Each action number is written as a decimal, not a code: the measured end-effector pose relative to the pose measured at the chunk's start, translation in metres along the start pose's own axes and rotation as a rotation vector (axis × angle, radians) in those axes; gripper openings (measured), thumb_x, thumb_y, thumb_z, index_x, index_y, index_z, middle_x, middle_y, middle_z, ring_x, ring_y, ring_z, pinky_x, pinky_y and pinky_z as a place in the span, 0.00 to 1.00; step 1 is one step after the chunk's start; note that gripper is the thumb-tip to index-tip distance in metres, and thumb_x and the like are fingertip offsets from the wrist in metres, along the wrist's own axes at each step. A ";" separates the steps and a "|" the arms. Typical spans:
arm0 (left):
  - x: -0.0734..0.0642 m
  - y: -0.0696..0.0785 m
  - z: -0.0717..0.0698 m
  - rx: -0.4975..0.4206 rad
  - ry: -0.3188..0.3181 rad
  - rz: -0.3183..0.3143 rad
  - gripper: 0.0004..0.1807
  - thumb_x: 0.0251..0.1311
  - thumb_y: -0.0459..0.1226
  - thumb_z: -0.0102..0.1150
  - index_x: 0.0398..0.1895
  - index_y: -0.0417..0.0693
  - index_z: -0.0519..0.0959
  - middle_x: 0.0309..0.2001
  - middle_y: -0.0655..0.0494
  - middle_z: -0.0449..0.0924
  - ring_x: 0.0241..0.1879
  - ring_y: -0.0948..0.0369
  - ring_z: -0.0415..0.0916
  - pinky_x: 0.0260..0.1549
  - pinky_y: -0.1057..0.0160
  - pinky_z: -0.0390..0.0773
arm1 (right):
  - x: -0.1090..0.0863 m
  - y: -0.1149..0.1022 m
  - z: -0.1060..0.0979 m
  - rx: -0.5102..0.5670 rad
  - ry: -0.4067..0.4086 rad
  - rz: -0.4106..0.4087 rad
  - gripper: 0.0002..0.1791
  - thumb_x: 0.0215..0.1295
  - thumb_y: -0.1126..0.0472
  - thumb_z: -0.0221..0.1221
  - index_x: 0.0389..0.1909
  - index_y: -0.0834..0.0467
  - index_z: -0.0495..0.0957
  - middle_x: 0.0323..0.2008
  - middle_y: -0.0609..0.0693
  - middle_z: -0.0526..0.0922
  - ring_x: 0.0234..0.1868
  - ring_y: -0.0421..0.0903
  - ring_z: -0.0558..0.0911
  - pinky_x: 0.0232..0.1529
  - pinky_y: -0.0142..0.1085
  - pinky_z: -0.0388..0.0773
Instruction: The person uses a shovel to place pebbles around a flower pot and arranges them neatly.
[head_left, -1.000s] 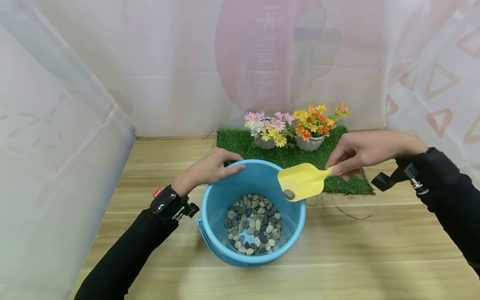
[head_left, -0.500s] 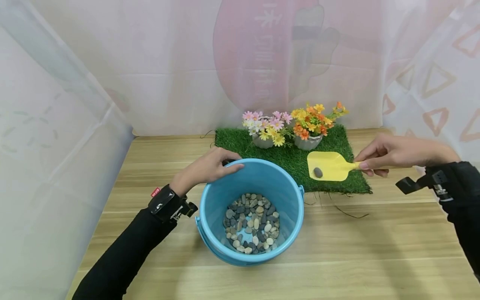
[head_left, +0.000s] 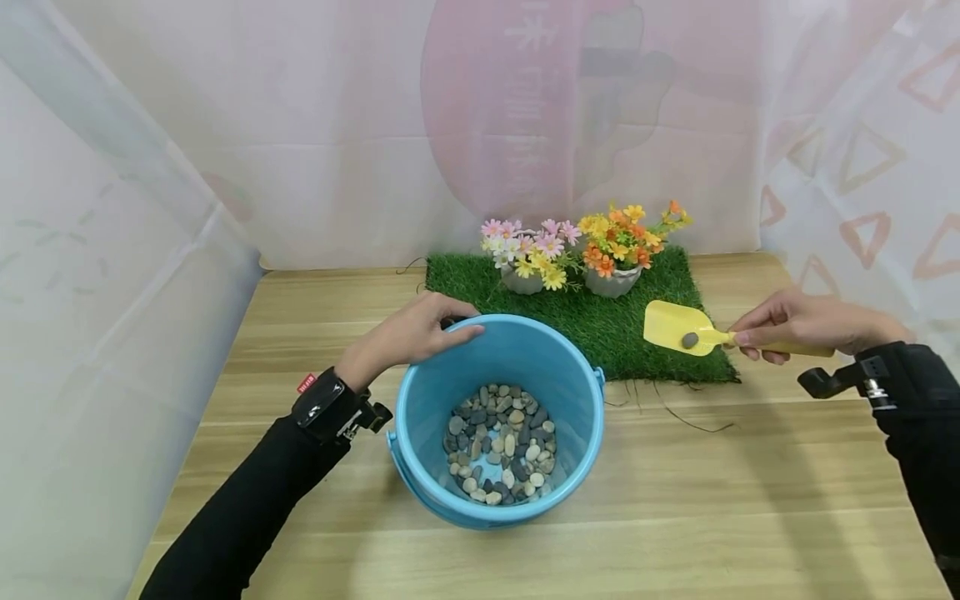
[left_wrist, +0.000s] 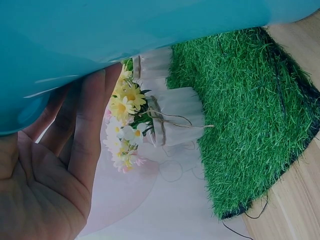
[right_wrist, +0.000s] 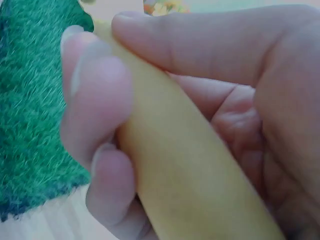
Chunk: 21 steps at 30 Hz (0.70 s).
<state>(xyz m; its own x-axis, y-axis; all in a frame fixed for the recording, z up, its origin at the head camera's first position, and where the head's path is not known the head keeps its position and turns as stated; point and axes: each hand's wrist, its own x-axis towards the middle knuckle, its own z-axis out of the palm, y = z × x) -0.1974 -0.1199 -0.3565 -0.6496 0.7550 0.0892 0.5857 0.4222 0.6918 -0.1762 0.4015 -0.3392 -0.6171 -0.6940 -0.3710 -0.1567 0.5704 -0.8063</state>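
Note:
A blue bucket point(head_left: 588, 450) stands on the table, its floor largely covered by grey, black and tan pebbles point(head_left: 510, 442). My left hand point(head_left: 408, 337) grips the bucket's far-left rim, thumb inside and fingers outside; in the left wrist view those fingers point(left_wrist: 90, 125) lie against the outer wall. Off to the right, my right hand point(head_left: 810, 323) holds a yellow toy shovel point(head_left: 671, 323) by its handle point(right_wrist: 180, 165), pinched between thumb and fingers. One grey pebble point(head_left: 690, 340) sits in the shovel's scoop near the neck. The scoop is over the right side of the grass mat.
A green artificial grass mat point(head_left: 600, 337) lies behind the bucket. Two white pots bear pink, white and yellow flowers point(head_left: 528, 250) and orange and yellow flowers point(head_left: 618, 237). Pale printed cloth point(head_left: 337, 150) hangs behind and at both sides of the wooden table point(head_left: 675, 517).
From over the bucket's right rim, my right hand has carried the shovel rightward, away to the mat. The pebble has shifted within the scoop toward the handle. My left hand keeps its grip.

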 end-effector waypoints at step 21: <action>0.000 -0.002 0.001 0.022 0.000 -0.003 0.15 0.66 0.49 0.48 0.45 0.55 0.80 0.31 0.65 0.79 0.22 0.69 0.73 0.25 0.63 0.74 | 0.001 0.054 0.006 0.123 0.163 0.239 0.19 0.69 0.56 0.50 0.48 0.69 0.75 0.30 0.63 0.76 0.22 0.46 0.74 0.25 0.38 0.74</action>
<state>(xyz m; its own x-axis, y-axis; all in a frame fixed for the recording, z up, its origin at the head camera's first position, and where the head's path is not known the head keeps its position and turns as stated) -0.1980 -0.1204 -0.3584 -0.6516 0.7536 0.0873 0.5944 0.4357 0.6759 -0.1807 0.4292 -0.3863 -0.7422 -0.4616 -0.4860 0.0958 0.6446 -0.7585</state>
